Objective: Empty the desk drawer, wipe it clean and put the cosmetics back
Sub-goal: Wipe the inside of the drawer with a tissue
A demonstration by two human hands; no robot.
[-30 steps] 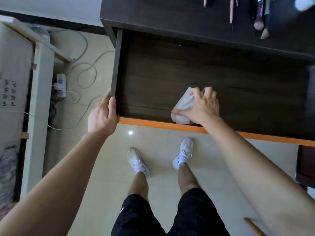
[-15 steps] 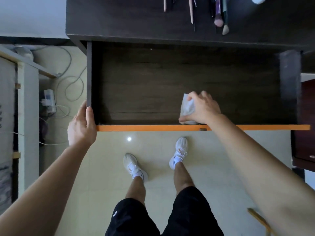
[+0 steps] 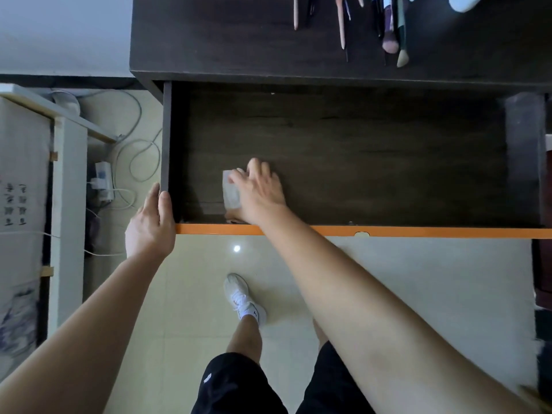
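The dark wooden drawer point(image 3: 358, 162) is pulled out from under the desk top point(image 3: 224, 40) and holds nothing but a white wipe point(image 3: 230, 195). My right hand point(image 3: 260, 195) is blurred. It lies over the wipe with the thumb at its near edge and holds it down on the drawer floor near the front left corner. My left hand point(image 3: 150, 228) grips the drawer's left wall at the orange front edge point(image 3: 418, 231), thumb inside. Makeup brushes and pencils point(image 3: 391, 34) lie on the desk top at the back right.
A power strip with looping white cables point(image 3: 103, 183) lies on the tiled floor left of the drawer, beside a white frame point(image 3: 68, 204). My white shoe point(image 3: 242, 297) stands below the drawer front. Dark furniture point(image 3: 542, 264) borders the right edge.
My right hand has slid the wipe leftwards along the drawer's front, from about the middle to near the left corner. My left hand keeps its hold on the drawer corner.
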